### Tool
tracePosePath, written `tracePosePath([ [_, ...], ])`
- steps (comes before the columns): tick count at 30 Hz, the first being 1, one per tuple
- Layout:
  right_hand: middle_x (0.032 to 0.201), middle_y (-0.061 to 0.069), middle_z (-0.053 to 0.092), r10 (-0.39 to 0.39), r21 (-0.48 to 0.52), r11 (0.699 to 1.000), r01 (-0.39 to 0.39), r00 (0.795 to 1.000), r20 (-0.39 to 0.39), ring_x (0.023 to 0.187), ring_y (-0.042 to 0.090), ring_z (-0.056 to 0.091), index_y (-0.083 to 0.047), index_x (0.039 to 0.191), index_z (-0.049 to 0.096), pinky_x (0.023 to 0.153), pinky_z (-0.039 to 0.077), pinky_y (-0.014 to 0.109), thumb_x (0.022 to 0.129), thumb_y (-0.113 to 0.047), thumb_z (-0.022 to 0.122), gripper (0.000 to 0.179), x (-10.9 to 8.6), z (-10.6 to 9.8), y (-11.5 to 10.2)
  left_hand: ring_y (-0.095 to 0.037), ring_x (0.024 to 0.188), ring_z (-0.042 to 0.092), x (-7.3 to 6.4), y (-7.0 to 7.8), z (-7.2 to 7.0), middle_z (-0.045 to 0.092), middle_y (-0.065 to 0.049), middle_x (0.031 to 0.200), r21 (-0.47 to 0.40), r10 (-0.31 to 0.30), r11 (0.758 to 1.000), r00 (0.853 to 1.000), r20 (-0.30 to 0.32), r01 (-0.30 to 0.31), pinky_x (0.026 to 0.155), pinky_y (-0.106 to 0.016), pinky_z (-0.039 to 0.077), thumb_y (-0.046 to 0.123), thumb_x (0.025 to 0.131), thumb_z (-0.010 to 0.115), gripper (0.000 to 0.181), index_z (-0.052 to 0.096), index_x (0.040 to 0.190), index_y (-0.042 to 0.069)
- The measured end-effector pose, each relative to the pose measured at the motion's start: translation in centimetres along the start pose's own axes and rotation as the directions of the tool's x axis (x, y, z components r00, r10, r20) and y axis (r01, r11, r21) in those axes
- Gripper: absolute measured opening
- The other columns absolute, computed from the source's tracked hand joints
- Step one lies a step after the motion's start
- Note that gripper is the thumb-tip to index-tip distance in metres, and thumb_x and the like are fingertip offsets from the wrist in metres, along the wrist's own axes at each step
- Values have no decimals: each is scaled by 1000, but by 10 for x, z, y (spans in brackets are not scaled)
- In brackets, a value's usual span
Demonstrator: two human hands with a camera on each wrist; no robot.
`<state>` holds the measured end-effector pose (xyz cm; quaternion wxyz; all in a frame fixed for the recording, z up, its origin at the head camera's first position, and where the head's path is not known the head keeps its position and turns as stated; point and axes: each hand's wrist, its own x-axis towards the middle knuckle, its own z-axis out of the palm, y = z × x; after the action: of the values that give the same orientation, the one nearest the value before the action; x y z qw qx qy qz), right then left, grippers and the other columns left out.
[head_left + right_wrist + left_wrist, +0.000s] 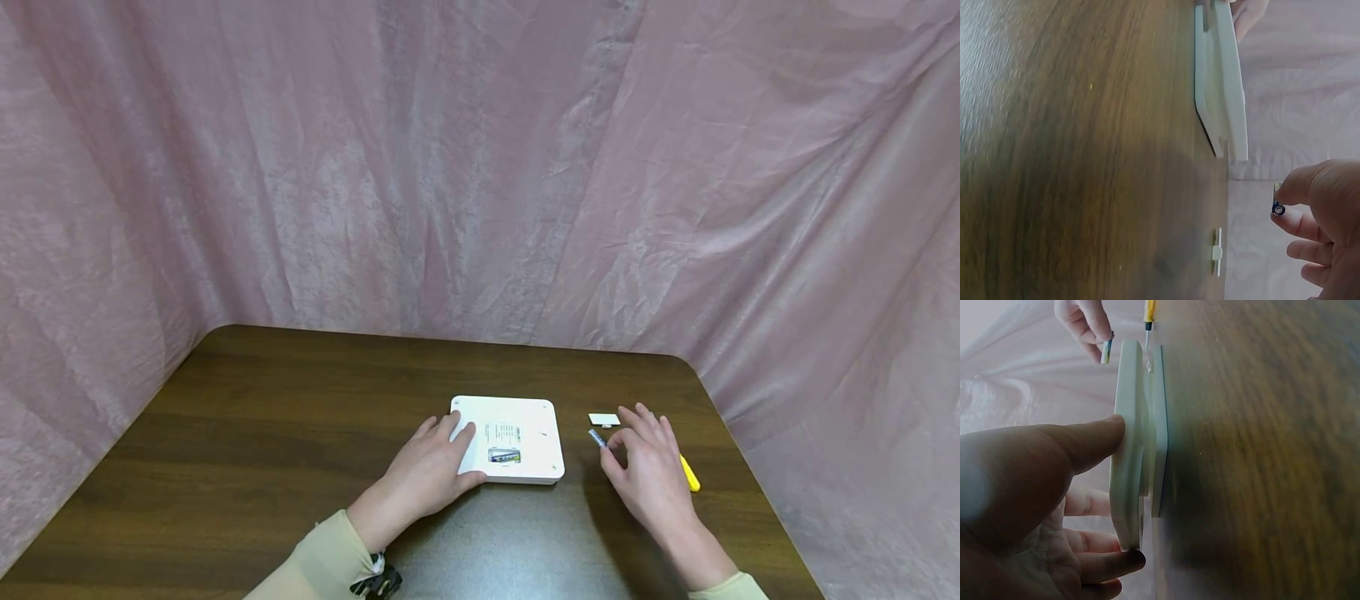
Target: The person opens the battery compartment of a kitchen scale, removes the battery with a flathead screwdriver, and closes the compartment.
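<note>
A white kitchen scale [531, 421] lies underside up on the table, its small battery compartment uncovered with a battery [506, 456] inside. My left hand [426, 471] grips its left side. In the left wrist view the thumb presses the scale's near edge [1127, 444] while the other fingers hold around the corner. To the right of the scale, my right hand [648, 475] pinches a small battery [1278, 207] between thumb and forefinger, raised above the tabletop. One end of that battery faces the right wrist camera.
Just beyond the right hand lies a small white battery cover [603, 419]. A screwdriver [689, 474] with a yellow handle is partly hidden behind that hand. The brown wooden table [300, 400] ends at pink curtains [480, 167] at the back and sides.
</note>
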<state>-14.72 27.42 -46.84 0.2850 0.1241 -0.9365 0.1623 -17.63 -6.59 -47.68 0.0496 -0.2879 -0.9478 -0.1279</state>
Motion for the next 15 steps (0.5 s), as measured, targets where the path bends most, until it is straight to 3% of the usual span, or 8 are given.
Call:
tracePosePath([
  [15, 139, 31, 68, 111, -63, 992, -107, 991, 74, 145, 53, 50, -10, 80, 67, 125, 28, 69, 88, -8, 81, 16, -3, -8, 15, -41, 147, 54, 0, -1, 1, 58, -28, 154, 7, 8, 1000, 1000, -10, -8, 125, -56, 40, 53, 101, 80, 75, 64, 151, -1],
])
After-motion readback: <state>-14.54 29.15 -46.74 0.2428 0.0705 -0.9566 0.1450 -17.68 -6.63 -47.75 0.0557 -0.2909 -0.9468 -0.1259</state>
